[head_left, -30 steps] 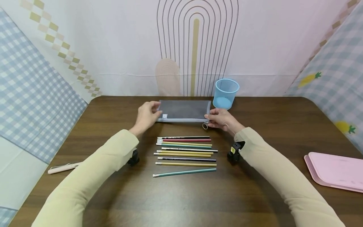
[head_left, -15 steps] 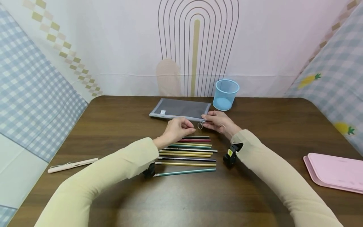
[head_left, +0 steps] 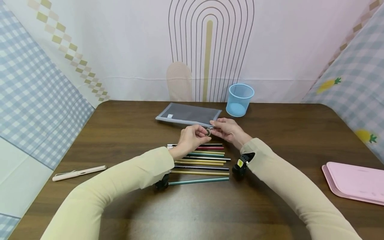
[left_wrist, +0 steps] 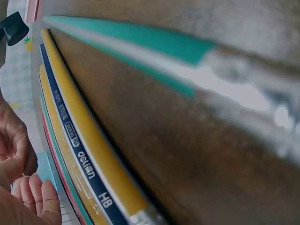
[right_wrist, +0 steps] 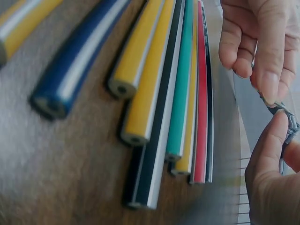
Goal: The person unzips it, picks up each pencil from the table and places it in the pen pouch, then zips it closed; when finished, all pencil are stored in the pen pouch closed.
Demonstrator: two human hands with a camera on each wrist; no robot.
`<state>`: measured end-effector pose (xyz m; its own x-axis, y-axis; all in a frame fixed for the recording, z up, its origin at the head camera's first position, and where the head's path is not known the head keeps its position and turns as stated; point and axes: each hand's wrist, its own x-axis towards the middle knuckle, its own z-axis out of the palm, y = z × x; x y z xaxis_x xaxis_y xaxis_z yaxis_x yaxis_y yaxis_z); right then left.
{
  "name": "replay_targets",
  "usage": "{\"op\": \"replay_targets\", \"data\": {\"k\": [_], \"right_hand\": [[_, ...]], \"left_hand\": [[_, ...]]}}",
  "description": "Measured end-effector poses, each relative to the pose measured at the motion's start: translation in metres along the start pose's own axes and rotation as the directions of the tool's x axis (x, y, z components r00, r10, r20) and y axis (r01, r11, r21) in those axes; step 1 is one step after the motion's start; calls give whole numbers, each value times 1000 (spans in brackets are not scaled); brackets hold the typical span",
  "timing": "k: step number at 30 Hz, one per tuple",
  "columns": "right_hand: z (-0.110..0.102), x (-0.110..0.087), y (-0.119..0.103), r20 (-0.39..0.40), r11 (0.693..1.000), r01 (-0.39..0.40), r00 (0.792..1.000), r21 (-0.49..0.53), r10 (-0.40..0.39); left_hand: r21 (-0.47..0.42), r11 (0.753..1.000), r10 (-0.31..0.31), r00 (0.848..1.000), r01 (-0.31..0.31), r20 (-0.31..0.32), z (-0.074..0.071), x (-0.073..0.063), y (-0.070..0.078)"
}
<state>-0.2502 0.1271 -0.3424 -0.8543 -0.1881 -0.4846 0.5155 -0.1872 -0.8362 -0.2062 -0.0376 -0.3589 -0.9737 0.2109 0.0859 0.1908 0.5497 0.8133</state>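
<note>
A grey mesh zipper pouch (head_left: pixel 192 113) with a small white label lies at an angle toward the back of the table. My right hand (head_left: pixel 230 132) grips its near right corner beside the zip's end. From the left, my left hand (head_left: pixel 190 138) pinches the ring-shaped zipper pull (head_left: pixel 208 132) between thumb and fingers. In the right wrist view both sets of fingertips meet at the zip's end (right_wrist: pixel 291 123). Below the hands lies a row of pencils, including a teal pencil (head_left: pixel 199 181) nearest me and a red pencil (right_wrist: pixel 201 93); my left forearm hides their eraser ends.
A light blue mesh pen cup (head_left: pixel 239 101) stands behind my right hand. A white pen (head_left: pixel 79 173) lies at the left, and a pink flat case (head_left: pixel 357 181) sits at the right edge. A patterned cloth hangs behind the table.
My left hand has let go of the pouch's left side and moved right to the zipper pull. The pouch has turned, its left end swinging outward. My right hand has kept its corner.
</note>
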Motion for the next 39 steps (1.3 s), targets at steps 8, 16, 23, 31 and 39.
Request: {"op": "replay_targets", "data": {"k": [8,16,23,31,39], "right_hand": [[1,-1,2,-11,1000,19,1000,-3,-20],[-6,0,4,-19,997,35,999,-72,-37],[-2,-1,4,-5,994,45,999,-103,-46],[-7,0,5,-30,992,41,999,-117,-45],[-15,-1,5,-29,985,50,998,-164,-55]], "left_hand": [[1,1000,30,999,-30,-25,1,-3,0],[-67,998,-10,999,8,-35,-7,-2,-1],[-200,970,-139,990,139,13,-20,3,-9],[-119,981,-156,987,152,-25,-42,8,-25],[79,993,-81,993,87,-83,-75,8,-41]]}}
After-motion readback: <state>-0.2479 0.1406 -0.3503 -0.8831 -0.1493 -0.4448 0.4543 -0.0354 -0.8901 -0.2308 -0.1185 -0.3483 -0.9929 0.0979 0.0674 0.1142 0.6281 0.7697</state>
